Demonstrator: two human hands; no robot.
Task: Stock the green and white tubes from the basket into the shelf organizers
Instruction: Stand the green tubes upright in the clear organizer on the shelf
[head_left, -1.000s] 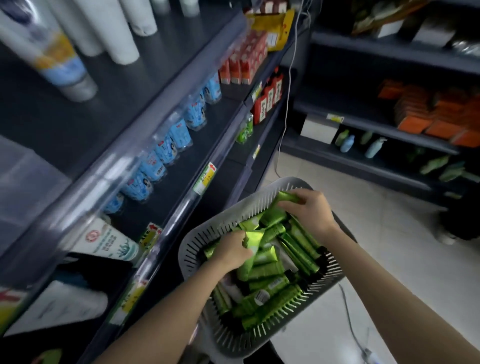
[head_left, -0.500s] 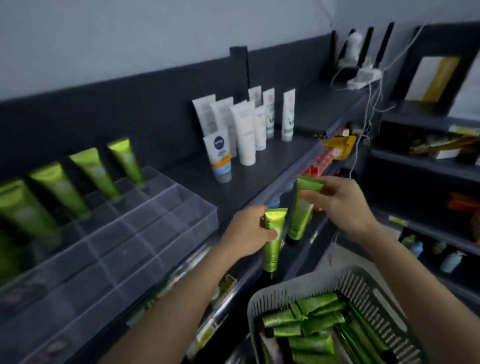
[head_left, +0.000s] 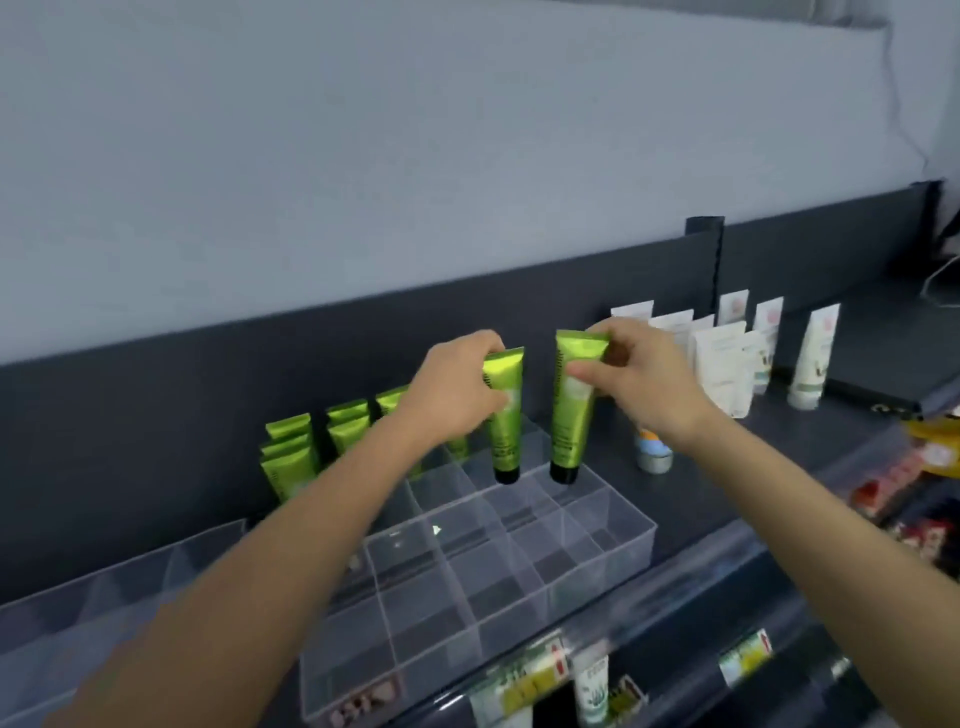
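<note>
My left hand (head_left: 457, 389) grips a green tube (head_left: 505, 426) near its crimped top, black cap pointing down. My right hand (head_left: 639, 379) pinches a second green tube (head_left: 570, 415) the same way. Both tubes hang upright just above the back row of a clear divided organizer (head_left: 613, 561) on the top shelf. Several green tubes (head_left: 291, 457) stand in the organizer's back compartments to the left, partly hidden by my left forearm. The basket is out of view.
White tubes (head_left: 722, 364) stand on the dark shelf (head_left: 727, 483) to the right of the organizer. A second clear organizer (head_left: 104, 597) sits at the left. Price labels and products (head_left: 592, 686) show on the shelf edge below. A grey wall rises behind.
Both hands lifted a green tube each out of the basket and carried them up and left to above the organizer's back row. The view swung up from the basket to the top shelf.
</note>
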